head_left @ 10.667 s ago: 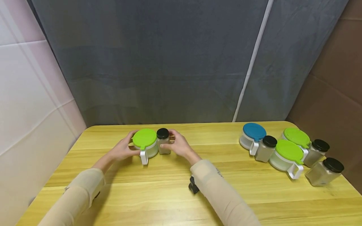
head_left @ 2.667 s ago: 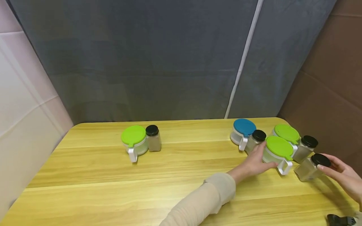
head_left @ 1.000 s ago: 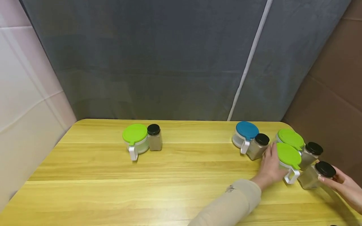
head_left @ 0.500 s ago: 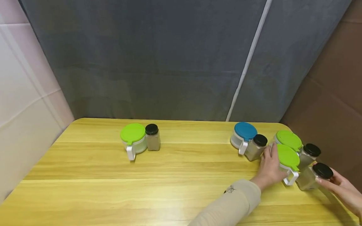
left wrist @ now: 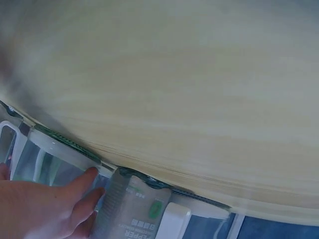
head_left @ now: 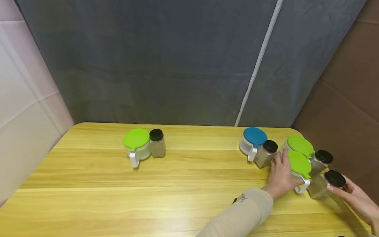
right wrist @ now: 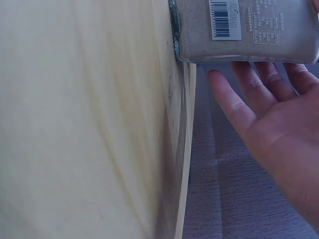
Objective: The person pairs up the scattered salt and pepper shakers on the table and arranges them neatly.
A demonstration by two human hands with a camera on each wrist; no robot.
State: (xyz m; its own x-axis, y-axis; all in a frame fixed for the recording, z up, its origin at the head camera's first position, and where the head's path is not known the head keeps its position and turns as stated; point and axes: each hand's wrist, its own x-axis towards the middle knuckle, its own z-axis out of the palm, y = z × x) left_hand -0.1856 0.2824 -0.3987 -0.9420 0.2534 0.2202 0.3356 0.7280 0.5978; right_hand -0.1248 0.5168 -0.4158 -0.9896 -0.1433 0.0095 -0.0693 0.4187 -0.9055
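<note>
On the right of the table my left hand grips a green-lidded seasoning jar from its left side, the thumb near its white handle. In the left wrist view, the fingertips of the left hand lie on the clear body of that jar, beside a pepper jar. My right hand holds a black-lidded spice jar from the right, thumb in front and fingers mostly hidden behind. The right wrist view shows this glass spice jar upright, full of pale powder, with a barcode label.
A blue-lidded jar, a second green-lidded jar and a black-lidded jar stand close around the held ones. Far left, another green-lidded jar touches a black-lidded jar. A brown cloth wall rises at right.
Both hands have left the left-hand pair of jars and are now at the right-hand cluster. The held green-lidded jar has shifted slightly right and nearer. Over the last half second the hands barely move.
</note>
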